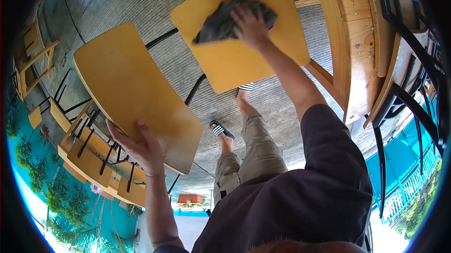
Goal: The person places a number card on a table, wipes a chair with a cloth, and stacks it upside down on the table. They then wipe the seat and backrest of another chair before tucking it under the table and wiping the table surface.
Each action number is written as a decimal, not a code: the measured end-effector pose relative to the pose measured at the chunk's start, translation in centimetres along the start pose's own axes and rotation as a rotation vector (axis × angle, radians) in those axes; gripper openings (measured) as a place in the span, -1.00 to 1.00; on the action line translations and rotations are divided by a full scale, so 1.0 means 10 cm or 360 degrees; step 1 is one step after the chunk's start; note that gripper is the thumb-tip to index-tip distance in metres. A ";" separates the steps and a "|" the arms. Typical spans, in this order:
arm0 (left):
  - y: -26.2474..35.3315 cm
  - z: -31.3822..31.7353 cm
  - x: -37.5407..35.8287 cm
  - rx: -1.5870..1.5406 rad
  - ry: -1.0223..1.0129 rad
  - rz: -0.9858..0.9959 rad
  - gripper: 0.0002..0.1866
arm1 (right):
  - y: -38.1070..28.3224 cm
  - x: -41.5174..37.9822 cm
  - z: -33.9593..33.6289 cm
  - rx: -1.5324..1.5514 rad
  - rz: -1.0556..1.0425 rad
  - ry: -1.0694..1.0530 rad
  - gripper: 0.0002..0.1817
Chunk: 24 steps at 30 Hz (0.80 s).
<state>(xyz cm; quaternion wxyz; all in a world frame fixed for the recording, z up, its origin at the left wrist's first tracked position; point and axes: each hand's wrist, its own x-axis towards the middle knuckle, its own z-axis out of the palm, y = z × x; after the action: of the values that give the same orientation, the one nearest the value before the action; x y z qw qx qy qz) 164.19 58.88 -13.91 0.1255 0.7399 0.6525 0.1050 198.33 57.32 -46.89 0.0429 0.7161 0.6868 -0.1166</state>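
Observation:
My right hand (250, 24) presses a crumpled dark grey cloth (217, 24) against a yellow wooden panel (225, 67) with rounded corners. Both the cloth and the fingers are slightly blurred. To the left, a second yellow panel (136, 74) is joined to the first by black metal bars (194, 89), like a chair's seat and backrest. My left hand (141, 149) grips that panel's near left edge, thumb on its face and the other fingers wrapped over the side.
A wooden table-like piece (359, 42) stands close on the right, beside black-legged chairs (413, 79). More wooden chairs (91, 152) crowd the left. My sandalled feet (221, 131) are on the ridged concrete floor (159, 74). A teal wall (110, 220) and plants lie beyond.

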 end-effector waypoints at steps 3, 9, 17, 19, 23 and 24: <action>-0.02 0.00 -0.01 -0.0042 -0.0010 -0.0057 -0.22 | 0.61 0.61 0.01 0.0024 0.0598 0.0555 -0.35; -0.01 -0.02 -0.02 -0.0099 -0.0013 -0.0125 -0.24 | -0.73 -0.03 0.15 0.0104 0.0397 0.0237 -0.39; -0.05 -0.04 -0.01 -0.0134 -0.0001 -0.0058 -0.26 | -1.48 -0.22 0.21 0.0139 -0.0130 -0.0010 -0.26; -0.08 -0.03 -0.01 -0.0142 0.0017 -0.0070 -0.27 | -1.52 0.58 0.00 0.0212 -0.0024 0.0199 -0.29; -0.10 -0.03 0.00 -0.0041 0.0053 -0.0009 -0.25 | -1.55 1.28 -0.13 0.0072 0.0015 0.0351 -0.29; -0.08 -0.04 -0.01 -0.0066 0.0041 -0.0033 -0.26 | -1.54 1.16 -0.08 0.0062 0.0019 0.0338 -0.29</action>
<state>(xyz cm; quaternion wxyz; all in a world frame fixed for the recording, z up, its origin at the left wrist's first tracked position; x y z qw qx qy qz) 163.32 58.92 -13.83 0.1336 0.7289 0.6593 0.1268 183.50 69.66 -47.19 -0.0435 0.7292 0.6809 -0.0531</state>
